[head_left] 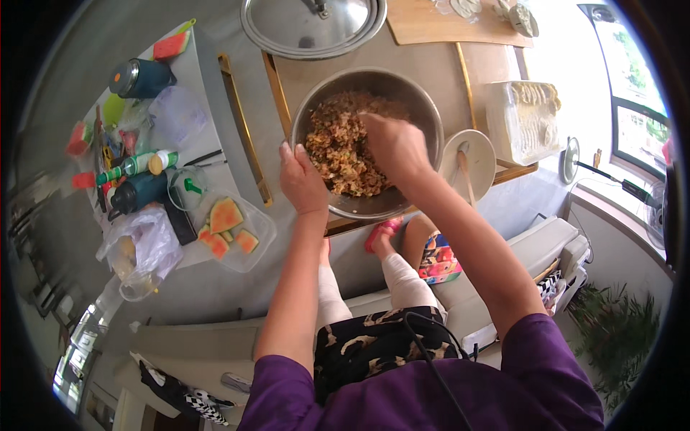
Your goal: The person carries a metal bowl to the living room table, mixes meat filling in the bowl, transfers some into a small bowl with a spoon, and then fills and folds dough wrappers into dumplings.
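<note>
A wide steel mixing bowl (433, 115) stands near the front edge of the table, partly filled with a chopped, brownish filling mixture (343, 154) with green bits. At its left side my left hand (302, 179) grips the rim, thumb toward the inside and fingers along the outer wall. My right hand (394, 144) reaches in over the bowl, closed and slightly blurred, its knuckles up and its fingertips just above the filling. Whatever it holds, if anything, is hidden beneath the hand.
A light bowl with a wooden-handled spoon (464, 165) sits at the right. Beyond it is a clear container of dumplings (528, 122). A steel lid (314, 25) and wooden board (431, 25) lie at the back. Left, a side table holds bottles and a watermelon tray (262, 223).
</note>
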A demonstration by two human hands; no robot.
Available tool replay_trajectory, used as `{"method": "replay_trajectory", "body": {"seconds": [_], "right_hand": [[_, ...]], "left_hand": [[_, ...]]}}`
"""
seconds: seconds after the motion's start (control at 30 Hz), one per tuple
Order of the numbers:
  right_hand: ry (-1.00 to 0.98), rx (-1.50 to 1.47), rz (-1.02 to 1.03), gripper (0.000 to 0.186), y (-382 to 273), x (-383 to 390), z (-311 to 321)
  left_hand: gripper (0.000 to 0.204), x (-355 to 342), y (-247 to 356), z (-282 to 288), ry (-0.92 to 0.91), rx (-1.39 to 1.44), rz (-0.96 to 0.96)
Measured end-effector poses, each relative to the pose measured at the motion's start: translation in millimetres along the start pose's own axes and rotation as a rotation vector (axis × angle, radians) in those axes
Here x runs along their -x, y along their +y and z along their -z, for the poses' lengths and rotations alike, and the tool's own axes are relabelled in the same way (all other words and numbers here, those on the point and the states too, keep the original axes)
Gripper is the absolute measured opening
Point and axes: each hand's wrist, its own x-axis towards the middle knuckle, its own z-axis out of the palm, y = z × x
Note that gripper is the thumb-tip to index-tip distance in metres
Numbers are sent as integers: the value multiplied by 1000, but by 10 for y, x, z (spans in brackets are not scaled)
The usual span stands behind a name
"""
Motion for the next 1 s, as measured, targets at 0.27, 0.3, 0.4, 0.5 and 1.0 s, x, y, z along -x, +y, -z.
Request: {"method": "replay_trajectory", "body": {"seconds": [0.27, 0.3, 0.4, 0.5, 1.0], "right_hand": [[-286, 42, 39, 29, -25, 801, 247], [-307, 12, -67, 28, -79, 887, 371], [-325, -66, -45, 28, -252, 1125, 283], [-339, -10, -36, 22, -146, 917, -162], [-128, 144, 16, 15, 106, -272, -114]], "left_hand": [[30, 12, -29, 49, -26, -43, 98], [30, 6, -40, 54, -22, -55, 88], [30, 14, -6, 52, -55, -51, 125], [30, 17, -5, -16, -38, -12, 74], [30, 3, 67, -3, -47, 104, 30]]}}
